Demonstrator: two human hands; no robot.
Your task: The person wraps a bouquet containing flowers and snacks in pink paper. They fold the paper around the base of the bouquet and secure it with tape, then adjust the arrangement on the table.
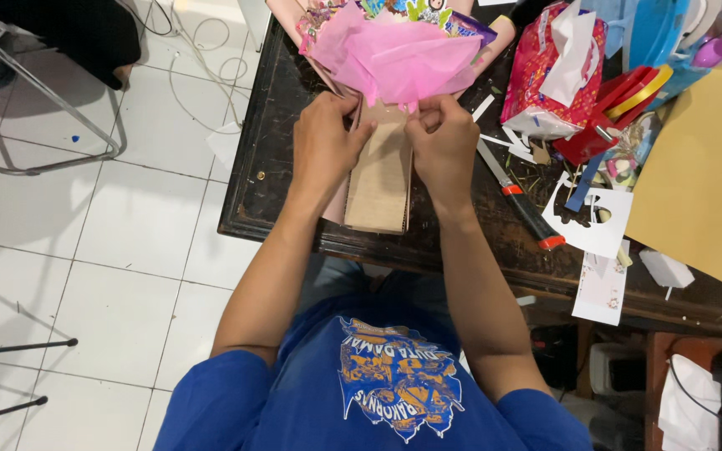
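At tabletop (pixel 277 200) centre, left hand (pixel 323 142) and right hand (pixel 443 142) pinch the bouquet (pixel 394 58) wrap (pixel 380 188) at 12 o'clock; gathering it seems under way, calling for tighter, even folds.

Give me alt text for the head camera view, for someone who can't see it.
Seen from above, a person's left hand and right hand pinch the neck of a bouquet wrap of brown paper with pink tissue paper at its top, on a dark wooden table. A utility knife, paper scraps and craft supplies lie to the right.
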